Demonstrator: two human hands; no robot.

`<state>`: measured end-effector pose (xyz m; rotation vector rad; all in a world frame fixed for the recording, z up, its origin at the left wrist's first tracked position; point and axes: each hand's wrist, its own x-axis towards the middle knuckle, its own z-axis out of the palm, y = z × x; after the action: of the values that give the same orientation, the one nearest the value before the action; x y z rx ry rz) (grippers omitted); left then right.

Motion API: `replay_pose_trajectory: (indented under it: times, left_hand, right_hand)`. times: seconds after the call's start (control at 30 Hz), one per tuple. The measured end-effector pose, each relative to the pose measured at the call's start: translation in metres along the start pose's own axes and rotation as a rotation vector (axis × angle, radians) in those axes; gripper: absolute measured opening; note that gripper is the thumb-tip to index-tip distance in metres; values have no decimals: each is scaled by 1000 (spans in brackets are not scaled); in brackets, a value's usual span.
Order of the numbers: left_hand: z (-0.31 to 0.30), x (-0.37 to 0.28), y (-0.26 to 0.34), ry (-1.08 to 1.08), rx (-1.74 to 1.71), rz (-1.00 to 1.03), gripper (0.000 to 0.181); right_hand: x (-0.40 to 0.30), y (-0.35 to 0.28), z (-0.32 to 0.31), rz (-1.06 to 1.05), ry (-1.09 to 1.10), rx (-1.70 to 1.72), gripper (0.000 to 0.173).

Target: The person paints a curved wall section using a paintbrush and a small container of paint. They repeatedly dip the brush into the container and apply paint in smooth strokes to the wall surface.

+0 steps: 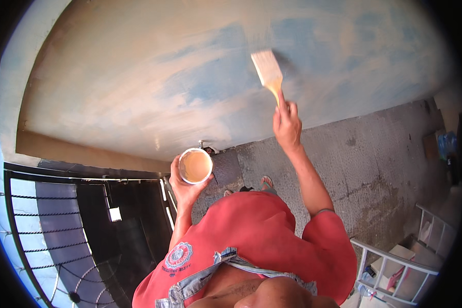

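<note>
My right hand [288, 125] grips the yellow handle of a flat paintbrush [267, 67], its wide pale bristles pointing up at the wall. The brush is slightly blurred, and whether its tip touches the wall cannot be told. The painted wall [215, 77] shows cream, peach and blue patches, with vertical streaks above the bristles. Lower and to the left, my left hand [186, 190] is wrapped around a round, white-rimmed container [195, 166] of peach-coloured liquid paint.
A metal tap [201, 143] juts from the wall's base behind the container. A black metal gate [46, 231] stands at left. On the grey paved floor [331, 161], a white metal rack [392, 258] and boxes sit at lower right, with a blue plastic bottle [446, 145] farther up.
</note>
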<state>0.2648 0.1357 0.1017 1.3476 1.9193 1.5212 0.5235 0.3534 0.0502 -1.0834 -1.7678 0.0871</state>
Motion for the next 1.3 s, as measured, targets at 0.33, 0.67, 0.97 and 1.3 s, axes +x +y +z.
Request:
replay_pose_trajectory:
  times: [0.33, 0.67, 0.97, 1.3]
  left_hand:
    - [0, 2, -5, 3, 29, 19, 97]
    - [-3, 1, -10, 38, 124, -11, 97]
    - [-4, 1, -16, 26, 55, -20, 98]
    - [-7, 3, -23, 21, 3, -14, 96]
  right_hand:
    - [66, 11, 40, -58, 126, -158, 65]
    - [-102, 95, 85, 266, -436, -288, 67]
    - [21, 27, 37, -50, 131, -65, 62]
    - [34, 48, 81, -21, 102, -170, 70]
